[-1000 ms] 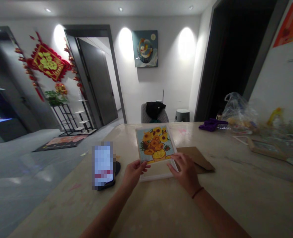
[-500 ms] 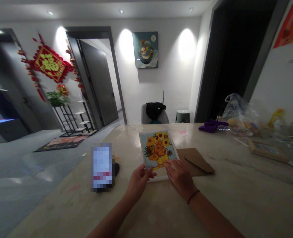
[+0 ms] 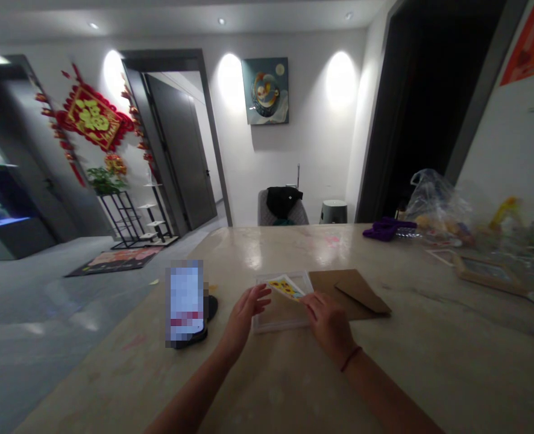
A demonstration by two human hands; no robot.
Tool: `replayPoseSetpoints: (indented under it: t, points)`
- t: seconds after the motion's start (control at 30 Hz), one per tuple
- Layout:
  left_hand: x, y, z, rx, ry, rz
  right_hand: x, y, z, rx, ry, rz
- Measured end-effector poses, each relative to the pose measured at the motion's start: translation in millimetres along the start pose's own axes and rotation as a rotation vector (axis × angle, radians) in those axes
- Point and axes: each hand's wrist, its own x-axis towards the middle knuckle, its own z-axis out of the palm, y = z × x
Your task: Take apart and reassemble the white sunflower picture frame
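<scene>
- Sunflower picture panel (image 3: 287, 287): yellow blooms on a pale blue ground. It is held tilted steeply above the frame, so only a narrow strip of its face is shown (its material cannot be told from this angle).
- Right hand (image 3: 328, 330): grasping the panel, with the fingers closed on its lower end. A red cord bracelet (image 3: 351, 359) is worn at the wrist.
- Left hand (image 3: 245, 316): released, with the fingers spread and lightly curved. It is held just beside the panel, and no contact is seen.
- White shallow frame (image 3: 280, 328): laid flat on the tabletop, under the raised panel and between the hands.
- Kraft paper envelope (image 3: 352, 295): laid flat just right of the frame, with its flap lifted slightly.
- Smartphone (image 3: 184, 301): placed left of the left hand, its screen blurred and unreadable, beside a dark round object (image 3: 213, 307).
- Tabletop (image 3: 294, 386): pale, polished, marble-like surface.
- Far end and right of the tabletop: a purple item (image 3: 387, 229), a clear plastic bag (image 3: 436, 202) with contents too blurred to tell, and a wooden-edged frame (image 3: 486, 274).
</scene>
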Motion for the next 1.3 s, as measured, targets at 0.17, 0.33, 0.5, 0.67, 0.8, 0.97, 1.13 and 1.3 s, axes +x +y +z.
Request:
replayPoseSetpoints:
  t: [0.17,0.33,0.5,0.67,0.8,0.97,1.13,1.3]
  points:
    - [-6,3,2.7,0.004,-0.026,-0.151,5,1,0,0.367,0.081,0.401]
    - [-12,11,2.3,0.012,-0.181,-0.355,10,6,5,0.894,0.142,0.857]
    - [-5,8,-4.1,0.014,-0.184,-0.286,10,0,9,1.099,0.03,0.916]
    - [4,0,-11.7,0.143,0.005,-0.128,10,-6,7,1.128,-0.103,0.832]
    - [6,-1,-13.0,0.143,-0.005,-0.073,12,3,-1,1.318,-0.063,0.788]
    - [9,-8,-12.5,0.134,-0.038,-0.001,6,23,2,1.179,0.018,1.004]
    - [12,-14,-16.2,0.259,0.022,0.071,4,25,5,1.066,0.026,0.973]
    - [12,-13,-17.7,0.35,0.037,0.089,6,24,3,0.97,0.066,0.897]
